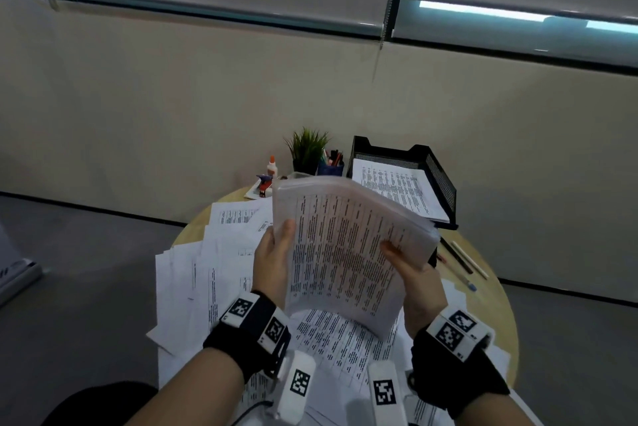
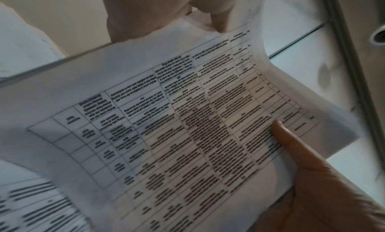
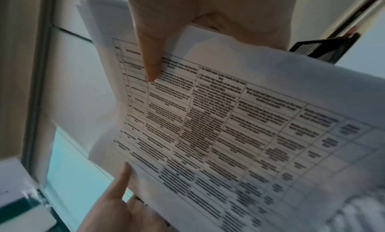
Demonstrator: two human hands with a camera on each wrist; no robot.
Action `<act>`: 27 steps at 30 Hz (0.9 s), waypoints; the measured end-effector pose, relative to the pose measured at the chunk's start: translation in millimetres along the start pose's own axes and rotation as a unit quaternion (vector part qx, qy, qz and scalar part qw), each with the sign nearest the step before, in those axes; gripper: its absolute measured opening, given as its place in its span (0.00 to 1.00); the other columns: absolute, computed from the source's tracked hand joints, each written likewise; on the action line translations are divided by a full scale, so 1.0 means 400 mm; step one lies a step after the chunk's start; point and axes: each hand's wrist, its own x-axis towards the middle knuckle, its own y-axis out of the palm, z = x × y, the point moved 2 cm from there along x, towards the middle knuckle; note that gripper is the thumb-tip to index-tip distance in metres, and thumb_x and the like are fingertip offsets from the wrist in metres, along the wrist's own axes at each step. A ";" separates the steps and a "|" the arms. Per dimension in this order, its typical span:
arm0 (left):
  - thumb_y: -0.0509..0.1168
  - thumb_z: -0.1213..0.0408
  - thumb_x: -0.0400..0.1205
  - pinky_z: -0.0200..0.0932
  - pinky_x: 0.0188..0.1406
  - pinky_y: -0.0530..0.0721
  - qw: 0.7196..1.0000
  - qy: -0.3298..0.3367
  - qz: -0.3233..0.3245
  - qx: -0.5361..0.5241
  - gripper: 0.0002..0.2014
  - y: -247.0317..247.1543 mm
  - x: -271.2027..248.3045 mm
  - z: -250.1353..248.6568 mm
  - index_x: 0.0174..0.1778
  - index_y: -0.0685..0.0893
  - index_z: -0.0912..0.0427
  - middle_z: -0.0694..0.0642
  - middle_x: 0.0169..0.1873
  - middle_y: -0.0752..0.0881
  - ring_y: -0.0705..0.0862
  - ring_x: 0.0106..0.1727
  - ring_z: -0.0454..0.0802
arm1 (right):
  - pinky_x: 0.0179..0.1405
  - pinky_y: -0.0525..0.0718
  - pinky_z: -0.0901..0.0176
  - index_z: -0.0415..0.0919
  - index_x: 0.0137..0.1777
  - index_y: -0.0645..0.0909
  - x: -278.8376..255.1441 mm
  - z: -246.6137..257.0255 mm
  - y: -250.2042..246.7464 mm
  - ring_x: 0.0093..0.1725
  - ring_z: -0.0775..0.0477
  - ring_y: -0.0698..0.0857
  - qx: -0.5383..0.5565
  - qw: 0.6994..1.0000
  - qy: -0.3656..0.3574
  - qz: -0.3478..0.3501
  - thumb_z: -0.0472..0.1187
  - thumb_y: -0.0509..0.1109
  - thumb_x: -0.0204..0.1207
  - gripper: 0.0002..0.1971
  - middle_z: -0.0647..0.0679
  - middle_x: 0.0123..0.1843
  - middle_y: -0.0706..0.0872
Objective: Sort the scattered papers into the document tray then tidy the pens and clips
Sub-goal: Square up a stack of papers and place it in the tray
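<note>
I hold a thick stack of printed papers (image 1: 345, 246) tilted above the round table, one hand on each side. My left hand (image 1: 276, 260) grips its left edge, thumb on the top sheet. My right hand (image 1: 414, 273) grips the right edge the same way. The left wrist view shows my left hand (image 2: 302, 169) with its thumb pressing the stack (image 2: 187, 120). In the right wrist view my right hand (image 3: 120, 194) holds the stack (image 3: 229, 120). The black mesh document tray (image 1: 438, 170) stands behind the stack at back right with printed sheets in it. Scattered papers (image 1: 207, 270) cover the table.
Loose pens (image 1: 462, 260) lie on the wooden table to the right of the stack. At the back stand a blue pen cup (image 1: 330, 166), a small plant (image 1: 307, 149), a glue bottle (image 1: 272, 166) and a stapler (image 1: 264, 184). A corner of the tray (image 3: 312, 49) shows in the right wrist view.
</note>
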 end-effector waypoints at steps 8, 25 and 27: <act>0.67 0.50 0.76 0.48 0.52 0.86 0.998 0.014 0.028 0.060 0.21 -0.025 0.009 0.015 0.64 0.82 0.53 0.50 0.53 0.90 0.88 0.55 0.49 | 0.54 0.88 0.49 0.63 0.66 0.72 -0.035 0.068 -0.010 0.57 0.45 0.86 -0.109 0.966 -0.235 -0.004 0.31 0.76 0.70 0.32 0.46 0.62 0.83; 0.56 0.50 0.82 0.43 0.46 0.82 0.997 0.006 0.042 0.062 0.17 -0.039 0.026 0.001 0.56 0.84 0.54 0.47 0.44 0.92 0.89 0.47 0.43 | 0.47 0.78 0.74 0.52 0.63 0.77 -0.044 0.172 -0.024 0.48 0.50 0.80 -0.404 0.763 -0.503 0.049 0.46 0.60 0.76 0.15 0.48 0.64 0.69; 0.58 0.46 0.79 0.46 0.52 0.82 0.997 0.013 0.038 0.073 0.18 -0.039 0.026 -0.002 0.54 0.85 0.53 0.45 0.43 0.92 0.89 0.47 0.42 | 0.48 0.79 0.77 0.49 0.60 0.80 -0.044 0.172 -0.022 0.48 0.53 0.80 -0.391 0.766 -0.508 0.047 0.45 0.62 0.76 0.14 0.48 0.63 0.69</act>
